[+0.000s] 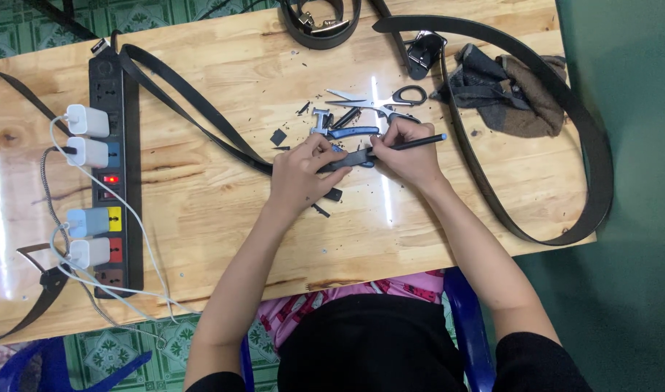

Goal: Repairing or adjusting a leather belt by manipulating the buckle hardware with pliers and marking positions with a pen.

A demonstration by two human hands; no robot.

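The end of a black belt (351,158) lies flat on the wooden table (223,210), pinned between both hands. The left hand (303,174) presses down on it with fingers curled, gripping the strap just beside the right hand. The right hand (409,152) is closed around a dark pen (419,142), held like a writing tool with its tip touching the belt end.

From under the left hand the belt runs away to the left in a long loop towards a black power strip (115,174) with white chargers (86,138) plugged in, well apart from the hands. Just beyond the fingers lie a pair of scissors (383,101), a blue-handled tool (351,132) and a metal buckle (320,120), with small black offcuts (278,136) scattered near them. Farther to the right of the right hand sits a crumpled dark cloth (507,91), and another black belt (586,145) curves around it to the table edge.
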